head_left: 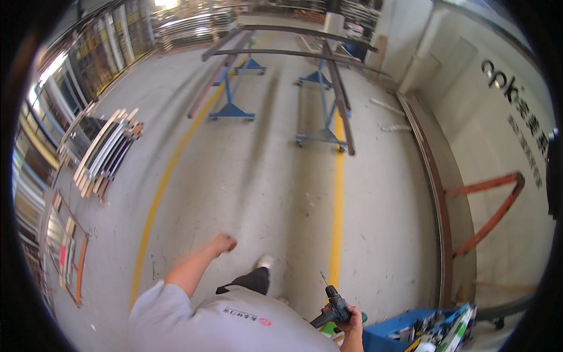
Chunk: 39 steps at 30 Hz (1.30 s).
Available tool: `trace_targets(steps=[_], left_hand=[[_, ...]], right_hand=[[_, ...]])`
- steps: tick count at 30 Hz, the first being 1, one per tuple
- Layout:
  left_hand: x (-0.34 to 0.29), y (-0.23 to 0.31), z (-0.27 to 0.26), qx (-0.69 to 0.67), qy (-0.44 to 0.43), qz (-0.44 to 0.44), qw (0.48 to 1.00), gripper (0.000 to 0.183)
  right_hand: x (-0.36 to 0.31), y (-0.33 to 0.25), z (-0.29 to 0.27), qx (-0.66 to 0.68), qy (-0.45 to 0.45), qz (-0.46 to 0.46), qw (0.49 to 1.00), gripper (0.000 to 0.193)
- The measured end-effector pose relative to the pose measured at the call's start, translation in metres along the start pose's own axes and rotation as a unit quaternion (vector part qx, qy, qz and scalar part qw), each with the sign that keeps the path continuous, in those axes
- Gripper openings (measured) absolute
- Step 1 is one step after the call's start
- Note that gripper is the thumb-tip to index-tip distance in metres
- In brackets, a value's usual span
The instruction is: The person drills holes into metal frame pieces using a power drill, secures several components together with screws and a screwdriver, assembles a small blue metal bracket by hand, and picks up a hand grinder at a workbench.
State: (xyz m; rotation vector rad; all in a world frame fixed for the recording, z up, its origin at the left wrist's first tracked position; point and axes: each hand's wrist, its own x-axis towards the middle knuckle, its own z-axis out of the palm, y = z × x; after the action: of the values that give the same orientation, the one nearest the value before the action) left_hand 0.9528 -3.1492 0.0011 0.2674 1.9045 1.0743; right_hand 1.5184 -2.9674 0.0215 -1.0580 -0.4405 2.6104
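My right hand [353, 320] sits at the lower edge of the frame, right of centre, fingers wrapped around the grip of a dark cordless drill [334, 306]; its bit points up and to the left. My left hand [223, 243] is closed in a loose fist, holding nothing, at lower centre-left above the concrete floor [258, 176]. Just right of the drill, in the lower right corner, stands a blue bin [387, 334] filled with mixed parts. A yellow floor line [337, 199] runs up the centre; a second one [158, 199] curves at the left. Blue trestles [319, 138] carrying long dark metal bars [340, 100] occupy the upper centre. Stacked frames [105, 152] lie at the left.
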Motion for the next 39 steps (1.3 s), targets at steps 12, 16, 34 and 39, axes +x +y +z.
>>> trace_targets(steps=[12, 16, 34, 39], left_hand=[[-0.036, -0.405, -0.290, -0.345, 0.260, -0.302, 0.850, 0.016], [0.033, -0.373, -0.368, -0.413, 0.280, -0.265, 0.825, 0.012], [0.360, 0.094, -0.898, -0.435, 0.325, 0.110, 0.833, 0.030], [0.470, 0.192, -1.038, -0.373, 0.311, 0.166, 0.858, 0.036]], right_hand=[[0.282, 0.078, 0.375, -0.054, -0.077, 0.083, 0.992, 0.090], [0.398, 0.126, 0.552, -0.076, -0.197, 0.206, 0.955, 0.099], [0.908, 0.268, 1.153, -0.540, -0.475, 0.209, 0.663, 0.057], [1.032, 0.277, 1.309, -0.573, -0.579, 0.051, 0.577, 0.070]])
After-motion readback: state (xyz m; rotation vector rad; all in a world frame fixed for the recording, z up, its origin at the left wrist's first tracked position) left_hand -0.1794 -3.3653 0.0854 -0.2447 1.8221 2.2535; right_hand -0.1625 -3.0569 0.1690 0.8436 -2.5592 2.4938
